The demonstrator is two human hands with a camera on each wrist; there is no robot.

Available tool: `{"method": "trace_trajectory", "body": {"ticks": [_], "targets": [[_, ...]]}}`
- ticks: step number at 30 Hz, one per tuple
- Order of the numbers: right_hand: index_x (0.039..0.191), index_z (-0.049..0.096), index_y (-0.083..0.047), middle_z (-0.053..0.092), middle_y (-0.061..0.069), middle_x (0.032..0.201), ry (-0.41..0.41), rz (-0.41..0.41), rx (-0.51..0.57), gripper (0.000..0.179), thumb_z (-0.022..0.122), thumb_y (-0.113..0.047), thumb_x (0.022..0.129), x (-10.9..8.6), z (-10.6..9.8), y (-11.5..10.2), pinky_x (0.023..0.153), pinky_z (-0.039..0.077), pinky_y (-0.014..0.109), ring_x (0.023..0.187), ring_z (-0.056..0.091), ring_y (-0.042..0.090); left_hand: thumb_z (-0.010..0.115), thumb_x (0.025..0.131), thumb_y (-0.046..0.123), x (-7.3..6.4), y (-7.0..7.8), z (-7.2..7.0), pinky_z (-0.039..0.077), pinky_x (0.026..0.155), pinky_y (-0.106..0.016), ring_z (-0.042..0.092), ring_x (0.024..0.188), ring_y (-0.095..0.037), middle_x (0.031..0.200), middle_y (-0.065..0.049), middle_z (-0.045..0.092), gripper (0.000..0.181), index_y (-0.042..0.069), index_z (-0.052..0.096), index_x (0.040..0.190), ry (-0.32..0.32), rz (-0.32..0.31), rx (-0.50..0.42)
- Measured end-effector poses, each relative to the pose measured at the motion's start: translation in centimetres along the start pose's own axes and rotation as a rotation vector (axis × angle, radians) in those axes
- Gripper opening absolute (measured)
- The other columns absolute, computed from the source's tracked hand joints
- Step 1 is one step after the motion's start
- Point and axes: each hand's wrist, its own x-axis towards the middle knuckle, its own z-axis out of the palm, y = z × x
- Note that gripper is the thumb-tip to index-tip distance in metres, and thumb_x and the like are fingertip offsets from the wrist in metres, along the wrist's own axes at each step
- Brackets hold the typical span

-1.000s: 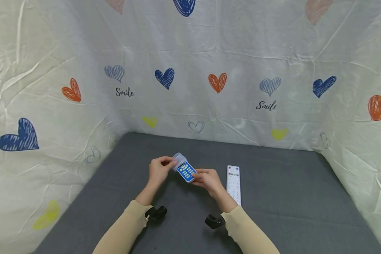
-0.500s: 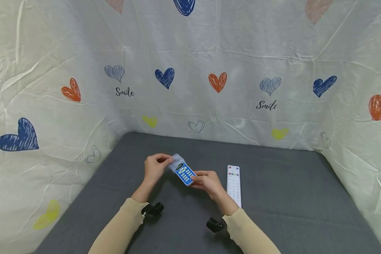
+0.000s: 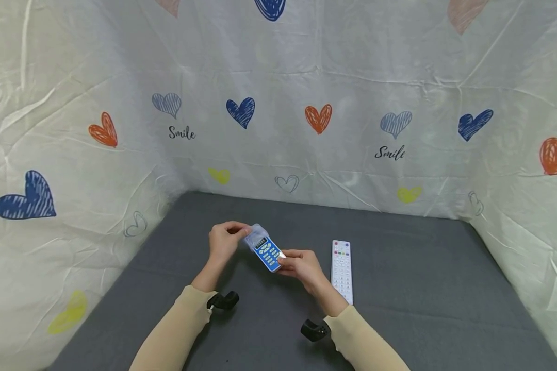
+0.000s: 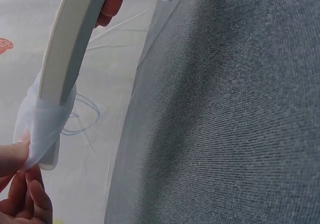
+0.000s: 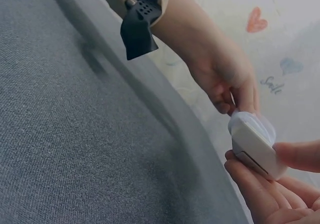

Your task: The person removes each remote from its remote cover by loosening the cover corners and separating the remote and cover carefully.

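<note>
A small remote control (image 3: 267, 254) with a blue, buttoned face and a white back is held tilted above the table. My right hand (image 3: 304, 265) grips its lower end between thumb and fingers. Over its upper end sits a soft translucent cover (image 3: 256, 235), and my left hand (image 3: 224, 240) pinches that cover's far edge. In the left wrist view the cover (image 4: 46, 115) looks stretched and bunched around the remote's end, with the left thumb and fingers at its tip. The right wrist view shows the remote's white side (image 5: 257, 151) between the right thumb and fingers.
A longer white remote (image 3: 341, 270) lies on the grey cloth-covered table (image 3: 422, 288), just right of my right forearm, which overlaps its near end. A white curtain (image 3: 278, 62) printed with hearts surrounds the table at the back and both sides.
My left hand has drawn the cover's edge up and to the left, then slowed. More of the blue face and its small display now shows. The right hand has barely moved.
</note>
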Motion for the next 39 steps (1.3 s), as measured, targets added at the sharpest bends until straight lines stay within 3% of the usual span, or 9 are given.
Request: {"method": "trace_trajectory", "body": {"ticks": [16, 24, 32, 39], "targets": [[0.114, 0.061, 0.013, 0.066, 0.028, 0.106, -0.001, -0.029, -0.005, 0.033, 0.064, 0.001, 0.084, 0.0, 0.3, 0.1, 0.075, 0.057, 0.036, 0.078, 0.068, 0.016, 0.078, 0.079, 0.02, 0.5, -0.6, -0.6, 0.045, 0.055, -0.023, 0.059, 0.068, -0.015, 0.081, -0.009, 0.072, 0.012, 0.008, 0.076, 0.082, 0.02, -0.007, -0.014], [0.115, 0.061, 0.014, 0.066, 0.027, 0.106, 0.021, -0.02, -0.001, 0.033, 0.063, 0.001, 0.084, -0.1, 0.4, -0.1, 0.074, 0.057, 0.036, 0.077, 0.068, 0.015, 0.077, 0.08, 0.023, 0.3, -0.2, -0.6, 0.045, 0.057, -0.023, 0.059, 0.069, -0.015, 0.084, -0.01, 0.072, 0.015, 0.009, 0.076, 0.084, 0.006, -0.009, 0.002], [0.113, 0.063, 0.012, 0.068, 0.026, 0.103, 0.06, -0.019, -0.044, 0.031, 0.064, 0.0, 0.084, -0.1, 0.1, -0.3, 0.073, 0.057, 0.035, 0.076, 0.068, 0.015, 0.073, 0.084, 0.021, 0.3, 0.4, -0.2, 0.046, 0.059, -0.027, 0.058, 0.071, -0.018, 0.084, -0.01, 0.069, 0.014, 0.007, 0.073, 0.088, -0.122, 0.027, 0.028], [0.111, 0.064, 0.012, 0.069, 0.025, 0.1, 0.056, -0.013, -0.077, 0.03, 0.065, -0.001, 0.084, 0.0, -0.2, 0.0, 0.072, 0.058, 0.036, 0.074, 0.068, 0.016, 0.069, 0.087, 0.02, 0.4, 0.6, 0.5, 0.043, 0.063, -0.027, 0.052, 0.075, -0.018, 0.086, -0.01, 0.063, 0.016, 0.005, 0.066, 0.092, -0.269, 0.002, 0.074]]}}
